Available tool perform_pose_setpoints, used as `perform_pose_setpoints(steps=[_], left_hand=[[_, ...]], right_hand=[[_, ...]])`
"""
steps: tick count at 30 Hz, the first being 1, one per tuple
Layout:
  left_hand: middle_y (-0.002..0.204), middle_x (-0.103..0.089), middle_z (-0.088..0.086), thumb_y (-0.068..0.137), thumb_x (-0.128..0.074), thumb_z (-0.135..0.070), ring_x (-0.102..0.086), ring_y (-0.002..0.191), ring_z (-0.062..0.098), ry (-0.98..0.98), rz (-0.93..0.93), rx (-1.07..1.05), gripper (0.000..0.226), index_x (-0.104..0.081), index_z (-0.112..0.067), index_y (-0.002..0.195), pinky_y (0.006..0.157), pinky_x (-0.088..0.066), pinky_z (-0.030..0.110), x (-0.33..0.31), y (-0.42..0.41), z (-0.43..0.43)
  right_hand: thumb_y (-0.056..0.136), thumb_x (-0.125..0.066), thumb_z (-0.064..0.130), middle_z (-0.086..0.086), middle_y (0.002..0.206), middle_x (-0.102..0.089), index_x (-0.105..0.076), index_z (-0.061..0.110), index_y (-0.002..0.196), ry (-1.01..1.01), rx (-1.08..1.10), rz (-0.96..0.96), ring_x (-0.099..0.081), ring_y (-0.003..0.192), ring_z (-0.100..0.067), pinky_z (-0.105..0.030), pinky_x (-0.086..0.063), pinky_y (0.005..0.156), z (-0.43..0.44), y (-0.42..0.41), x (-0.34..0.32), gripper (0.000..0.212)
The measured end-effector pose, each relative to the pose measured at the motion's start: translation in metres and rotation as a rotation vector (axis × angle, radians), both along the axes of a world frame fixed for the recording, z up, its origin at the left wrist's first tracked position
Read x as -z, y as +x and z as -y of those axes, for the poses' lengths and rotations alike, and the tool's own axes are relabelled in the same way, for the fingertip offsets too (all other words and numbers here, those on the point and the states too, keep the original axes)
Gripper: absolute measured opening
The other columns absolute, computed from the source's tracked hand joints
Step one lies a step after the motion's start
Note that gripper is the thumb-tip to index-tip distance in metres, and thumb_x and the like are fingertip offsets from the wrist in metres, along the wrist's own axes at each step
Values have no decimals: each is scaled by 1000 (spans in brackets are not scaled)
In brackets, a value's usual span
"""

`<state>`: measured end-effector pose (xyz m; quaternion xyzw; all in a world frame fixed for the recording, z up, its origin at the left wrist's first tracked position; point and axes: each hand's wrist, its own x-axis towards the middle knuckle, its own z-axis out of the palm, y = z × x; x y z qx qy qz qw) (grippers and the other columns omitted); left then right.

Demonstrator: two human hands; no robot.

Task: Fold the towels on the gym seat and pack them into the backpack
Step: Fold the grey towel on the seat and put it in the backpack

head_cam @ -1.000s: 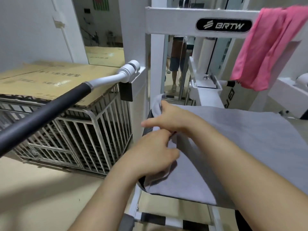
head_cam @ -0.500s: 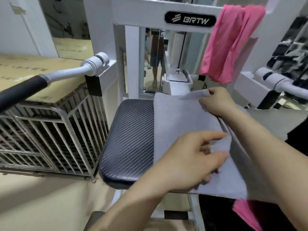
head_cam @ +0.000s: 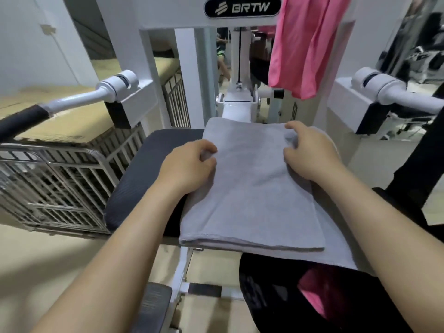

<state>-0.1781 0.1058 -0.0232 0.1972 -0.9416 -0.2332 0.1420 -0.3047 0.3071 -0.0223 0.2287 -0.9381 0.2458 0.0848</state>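
The seat [head_cam: 134,188] is covered on its right side by a folded grey towel [head_cam: 252,195]. Its left edge is pinched by the left hand [head_cam: 189,164], its far right corner gripped by the right hand [head_cam: 310,152]. A pink towel [head_cam: 305,44] is hung above.

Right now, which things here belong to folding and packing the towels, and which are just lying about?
Job: grey towel, gripped by left hand and right hand; gym seat under it; pink towel hung on the machine frame; black backpack below, pink cloth inside.
Lying about: metal cage; cardboard on it; left machine handle.
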Motion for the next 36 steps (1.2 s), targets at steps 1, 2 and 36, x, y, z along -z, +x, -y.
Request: perform_pose_setpoints(steps=[1, 2, 36], left_hand=[[125, -62, -7, 92, -55, -35, -54, 116, 19, -56, 49, 7, 31, -58, -37, 123, 80, -36, 29, -2, 5, 0], [127, -61, -8, 93, -54, -37, -54, 117, 20, -119, 100, 21, 32, -56, -37, 125, 80, -36, 29, -2, 9, -1], [66, -57, -6, 78, -64, 0, -52, 61, 10, -29, -364, 23, 28, -56, -26, 82, 58, -41, 21, 28, 164, 50]], right_hand=[[89, -49, 7, -16, 124, -59, -44, 17, 140, -27, -14, -17, -52, 111, -34, -33, -35, 75, 2, 1, 1, 52], [89, -47, 4, -17, 123, -60, -46, 16, 138, -52, -28, -33, -53, 110, -35, -33, -35, 74, 4, 2, 2, 51], [73, -71, 6, -5, 72, -55, -61, 13, 80, 167, -733, -335, -50, 47, -31, -34, -44, 38, 55, 160, 25, 14]])
